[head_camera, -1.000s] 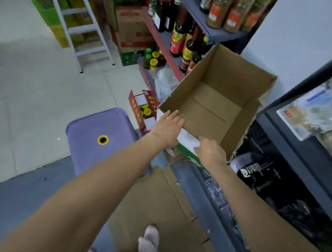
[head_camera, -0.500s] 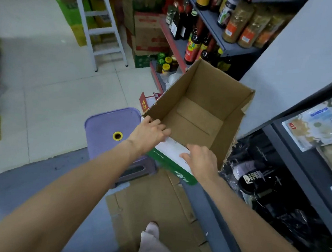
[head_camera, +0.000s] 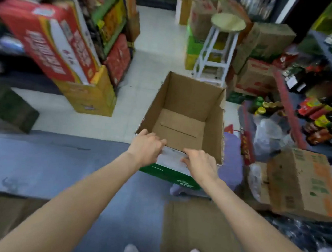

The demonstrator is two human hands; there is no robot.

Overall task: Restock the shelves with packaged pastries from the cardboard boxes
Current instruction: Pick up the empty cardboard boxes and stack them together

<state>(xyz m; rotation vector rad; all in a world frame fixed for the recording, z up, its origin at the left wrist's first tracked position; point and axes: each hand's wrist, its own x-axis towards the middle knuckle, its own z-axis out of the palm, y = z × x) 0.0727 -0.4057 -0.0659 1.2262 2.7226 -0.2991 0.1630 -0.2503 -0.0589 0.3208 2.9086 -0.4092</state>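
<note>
Cardboard box (head_camera: 184, 115): swung from the shelving toward the aisle since earlier; your left hand (head_camera: 146, 147) and right hand (head_camera: 200, 165) grip its near wall. Surroundings blurred.

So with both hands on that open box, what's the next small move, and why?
Probably set the empty cardboard box aside on the floor. Its inside shows only bare cardboard, no pastries, and the left hand and right hand both grip its near rim. The box on the right may be the next one, though its contents are hidden.
</note>
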